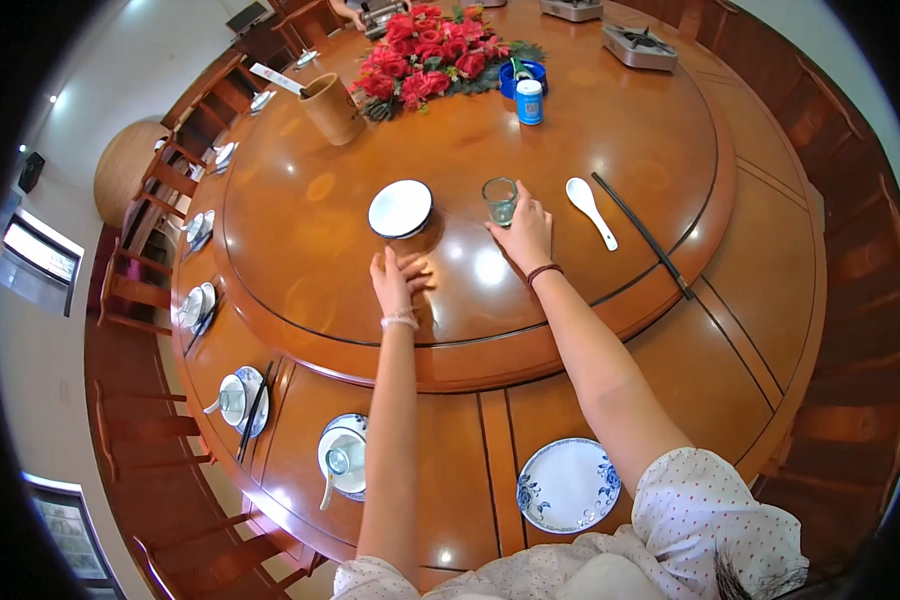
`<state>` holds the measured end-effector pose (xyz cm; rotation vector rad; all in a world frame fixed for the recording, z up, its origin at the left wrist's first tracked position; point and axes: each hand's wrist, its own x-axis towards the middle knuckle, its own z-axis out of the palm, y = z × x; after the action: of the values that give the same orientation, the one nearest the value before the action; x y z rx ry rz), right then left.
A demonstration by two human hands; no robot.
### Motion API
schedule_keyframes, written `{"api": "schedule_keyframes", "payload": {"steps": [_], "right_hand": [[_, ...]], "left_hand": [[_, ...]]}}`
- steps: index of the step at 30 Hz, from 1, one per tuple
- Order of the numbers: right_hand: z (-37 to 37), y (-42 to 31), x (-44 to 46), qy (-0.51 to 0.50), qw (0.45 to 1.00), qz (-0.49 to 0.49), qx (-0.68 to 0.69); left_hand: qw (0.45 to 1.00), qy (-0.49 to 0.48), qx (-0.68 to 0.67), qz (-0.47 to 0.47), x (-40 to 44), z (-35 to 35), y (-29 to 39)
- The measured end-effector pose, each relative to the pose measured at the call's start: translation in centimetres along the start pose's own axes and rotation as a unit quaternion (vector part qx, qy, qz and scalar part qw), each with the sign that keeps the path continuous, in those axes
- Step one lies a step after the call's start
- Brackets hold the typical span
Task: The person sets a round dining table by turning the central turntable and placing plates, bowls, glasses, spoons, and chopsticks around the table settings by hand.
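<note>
My right hand (526, 234) is closed round a small clear glass (498, 211) on the raised wooden turntable (310, 260). My left hand (394, 282) has its fingers apart and holds nothing; it is just in front of a white bowl with a dark rim (400, 207). Right of the glass lies a white spoon (591, 214), and beyond it a pair of black chopsticks (645, 236) reaches toward the turntable's edge. A white plate with blue flowers (568, 486) rests on the lower table near my body.
Red flowers (425, 55), a wooden chopstick holder (332, 110) and a blue-and-white canister (529, 103) stand farther back. A portable stove (639, 46) is at far right. Place settings with bowls (344, 458) line the left edge. Across the table, a person's hands touch another stove.
</note>
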<state>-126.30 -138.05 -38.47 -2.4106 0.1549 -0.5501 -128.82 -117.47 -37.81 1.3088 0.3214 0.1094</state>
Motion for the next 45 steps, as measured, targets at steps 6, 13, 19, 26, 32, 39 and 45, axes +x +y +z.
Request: {"api": "schedule_keyframes", "payload": {"steps": [6,13,19,26,32,39,45], "right_hand": [[0.2,1.3,0.5,0.011,1.000,-0.002,0.000],[0.1,2.2,1.0,0.018,1.000,-0.007,-0.024],[-0.9,3.2,-0.2,0.041,0.994,-0.053,0.090],[-7.0,4.0,-11.4,-0.054,0.981,-0.188,0.000],[-11.1,4.7,-16.4,-0.082,0.969,-0.205,-0.110],[-12.4,6.7,-16.3,-0.148,0.963,-0.183,-0.130],[-13.5,8.5,-15.2,-0.174,0.958,-0.182,-0.136]], "left_hand": [[0.994,-0.011,0.056,0.090,-15.1,-2.5,-1.7],[0.968,-0.020,0.243,-0.051,-34.4,-10.1,-6.4],[0.944,-0.102,0.296,-0.101,-37.5,-10.7,-8.4],[0.901,-0.165,0.393,-0.078,-35.9,-6.8,-8.5],[0.890,-0.144,0.433,-0.005,-35.9,-6.8,-10.4],[0.916,-0.206,0.341,-0.048,-36.4,-7.7,-11.6],[0.969,-0.178,0.165,-0.043,-39.0,-8.8,-10.4]]}}
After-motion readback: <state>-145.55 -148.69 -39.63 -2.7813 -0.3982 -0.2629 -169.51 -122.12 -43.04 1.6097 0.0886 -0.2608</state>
